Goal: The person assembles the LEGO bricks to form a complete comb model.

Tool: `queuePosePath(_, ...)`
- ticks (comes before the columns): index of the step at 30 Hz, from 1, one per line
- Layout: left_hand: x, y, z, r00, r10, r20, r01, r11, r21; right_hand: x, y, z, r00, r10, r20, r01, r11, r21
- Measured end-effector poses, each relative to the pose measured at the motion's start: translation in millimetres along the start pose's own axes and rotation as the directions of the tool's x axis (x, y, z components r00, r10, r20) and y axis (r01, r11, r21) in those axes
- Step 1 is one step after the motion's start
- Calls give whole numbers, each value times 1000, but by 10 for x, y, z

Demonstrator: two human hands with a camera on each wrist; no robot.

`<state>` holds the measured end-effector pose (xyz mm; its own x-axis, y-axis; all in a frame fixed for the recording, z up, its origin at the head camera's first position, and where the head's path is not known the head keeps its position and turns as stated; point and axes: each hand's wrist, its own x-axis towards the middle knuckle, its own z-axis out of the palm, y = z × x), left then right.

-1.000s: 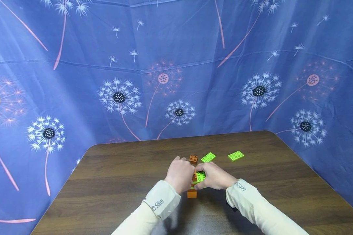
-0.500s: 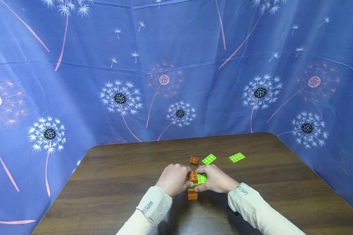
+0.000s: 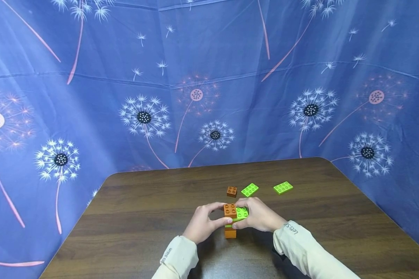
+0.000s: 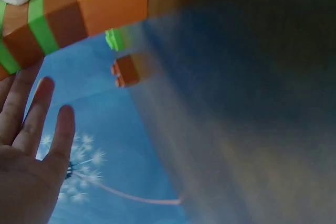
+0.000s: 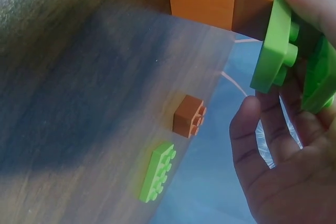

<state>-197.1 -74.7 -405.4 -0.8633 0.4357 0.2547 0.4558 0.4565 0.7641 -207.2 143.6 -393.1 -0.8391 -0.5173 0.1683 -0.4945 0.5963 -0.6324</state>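
A tower of toy building bricks stands on the table, with orange and brown bricks alternating with thin green plates. An orange brick with studs tops it, and two green plates stick out toward the right. My left hand holds the tower near its top, thumb in front and index finger behind; its other fingers extend apart from the bricks in the left wrist view. From the right, my right hand grips the tower at the green plates, its thumb on the lower plate in the right wrist view. Some fingertips are hidden behind the bricks.
Behind the tower on the wooden table lie a loose brown brick, a green plate and another green plate farther right. A blue dandelion-print cloth hangs beyond the table's back edge.
My left hand has come down and left from over the tower's top, uncovering the orange top brick, and its thumb and index now straddle it. My right hand keeps its grip.
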Motion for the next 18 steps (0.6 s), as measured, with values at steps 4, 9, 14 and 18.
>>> queuePosePath(4,-28,-61,66,998,24,-61,-28,998,-50,-6,11,8,1000,-5,-5,5,1000,20)
queuePosePath(9,-38,-119,115,995,31,-94,-40,995,-95,-8,16,24,1000,-12,-13,12,1000,26)
queuePosePath(14,-29,-158,155,995,28,-97,-41,990,-132,-42,16,35,999,-29,-35,29,999,15)
queuePosePath(18,-37,-132,159,995,35,-97,-49,988,-147,-77,12,43,996,-62,-59,61,998,-19)
